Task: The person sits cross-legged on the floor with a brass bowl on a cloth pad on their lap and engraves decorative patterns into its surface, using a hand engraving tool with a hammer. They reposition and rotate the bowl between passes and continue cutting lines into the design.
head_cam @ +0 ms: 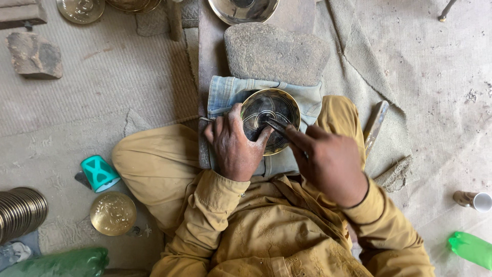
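Observation:
A round brass bowl [271, 110] with engraved lines inside rests on folded blue denim cloth [225, 95] in my lap. My left hand [234, 146] grips the bowl's near left rim, thumb over the edge. My right hand [328, 161] holds a thin dark metal tool [277, 124] whose tip touches the bowl's inside. I sit cross-legged in mustard-yellow clothes.
A large flat stone [277, 51] lies just beyond the bowl. A brass dish [113, 213], a teal plastic cup [99, 173] and a stack of metal plates [20, 211] lie at left. More metal bowls [243, 9] sit at the top. A metal file [375, 125] lies at right.

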